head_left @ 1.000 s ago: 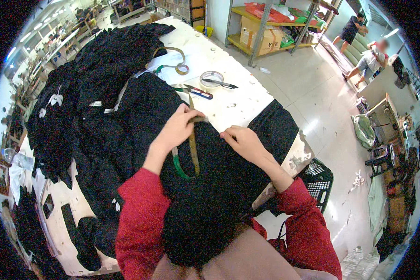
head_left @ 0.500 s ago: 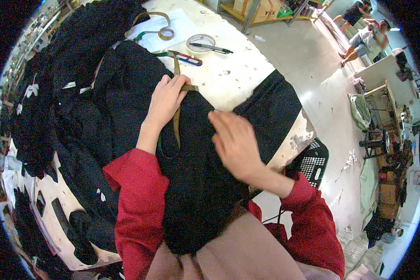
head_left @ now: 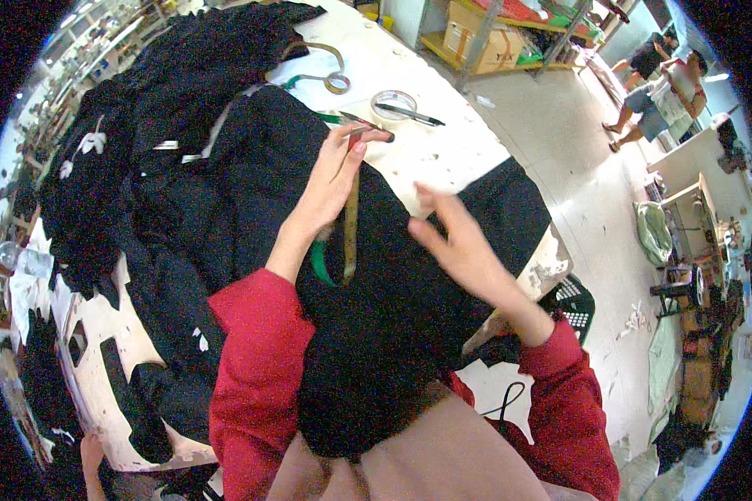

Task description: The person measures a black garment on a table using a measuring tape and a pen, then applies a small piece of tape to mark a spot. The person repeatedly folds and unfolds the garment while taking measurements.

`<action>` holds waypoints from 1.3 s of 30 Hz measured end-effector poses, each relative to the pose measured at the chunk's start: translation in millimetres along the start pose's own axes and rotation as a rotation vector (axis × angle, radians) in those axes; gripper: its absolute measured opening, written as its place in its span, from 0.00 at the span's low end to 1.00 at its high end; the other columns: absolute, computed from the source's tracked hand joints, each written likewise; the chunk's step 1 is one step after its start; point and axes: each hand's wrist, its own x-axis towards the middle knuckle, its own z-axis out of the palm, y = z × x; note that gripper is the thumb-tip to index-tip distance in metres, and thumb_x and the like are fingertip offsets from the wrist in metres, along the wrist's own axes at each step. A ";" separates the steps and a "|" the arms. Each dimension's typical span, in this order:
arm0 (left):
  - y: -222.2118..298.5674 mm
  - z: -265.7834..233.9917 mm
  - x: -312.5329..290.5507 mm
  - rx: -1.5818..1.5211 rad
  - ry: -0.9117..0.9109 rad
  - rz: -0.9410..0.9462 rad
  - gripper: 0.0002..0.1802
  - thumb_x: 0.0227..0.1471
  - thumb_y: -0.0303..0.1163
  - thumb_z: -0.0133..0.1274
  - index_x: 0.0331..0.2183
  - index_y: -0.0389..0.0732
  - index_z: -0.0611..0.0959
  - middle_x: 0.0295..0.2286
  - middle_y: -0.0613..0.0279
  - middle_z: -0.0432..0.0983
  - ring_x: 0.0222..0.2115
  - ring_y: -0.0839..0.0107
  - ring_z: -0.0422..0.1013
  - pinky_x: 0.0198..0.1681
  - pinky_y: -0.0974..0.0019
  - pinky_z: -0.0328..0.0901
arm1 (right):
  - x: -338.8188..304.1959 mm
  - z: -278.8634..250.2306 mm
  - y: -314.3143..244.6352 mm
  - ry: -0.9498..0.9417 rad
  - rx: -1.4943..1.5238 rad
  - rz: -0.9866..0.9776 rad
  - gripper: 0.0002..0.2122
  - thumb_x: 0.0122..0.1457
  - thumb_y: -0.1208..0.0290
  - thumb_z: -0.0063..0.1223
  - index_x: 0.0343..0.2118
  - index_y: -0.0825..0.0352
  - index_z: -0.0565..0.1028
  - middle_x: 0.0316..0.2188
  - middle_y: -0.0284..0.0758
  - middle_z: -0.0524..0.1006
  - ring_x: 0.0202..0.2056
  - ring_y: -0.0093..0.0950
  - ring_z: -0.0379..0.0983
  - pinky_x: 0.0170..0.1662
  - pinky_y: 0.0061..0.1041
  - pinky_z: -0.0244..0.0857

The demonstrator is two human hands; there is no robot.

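Left hand (head_left: pixel 334 175): fingers bent over a slim red and dark cutter (head_left: pixel 368 124) near the top of the cloth; whether they grip it or only touch it, the overlap does not tell. Half a second earlier they pinched the tape near its end, and the cutter lay clear of them on the bench.

Right hand (head_left: pixel 464 246): fingers blurred, thumb and forefinger spread apart, raised by the cloth's edge with nothing seen between them; a second ago the fingertips were closed at that edge.

Tape measure (head_left: pixel 352 225): a yellowish strip hangs in a loop down the black cloth, below the left fingers and left of the right ones, its green side showing at the bend.

Black cloth (head_left: pixel 368 351): spread beneath both hands, its lower end over the person's lap, more dark fabric heaped to the left.

Bench (head_left: pixel 443 154): pale and scuffed; beyond the left fingers sit a roll of clear tape (head_left: pixel 377 106) with a pen (head_left: pixel 422 116) across it and, farther off, a curled strip (head_left: pixel 337 83) by white paper.

Bench corner, lower left: another person's hand (head_left: pixel 92 451) now shows, out of sight in both earlier frames.

Floor, right: a black perforated crate (head_left: pixel 578 296) stands beside the bench.
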 end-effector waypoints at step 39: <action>74.9 -184.0 -376.8 0.508 0.477 -0.907 0.18 0.50 0.34 0.60 0.22 0.34 0.70 0.16 0.60 0.65 0.18 0.70 0.61 0.24 0.66 0.60 | 92.2 364.2 -208.1 -0.738 0.397 -0.951 0.06 0.60 0.68 0.50 0.34 0.63 0.76 0.41 0.37 0.74 0.42 0.37 0.75 0.43 0.37 0.70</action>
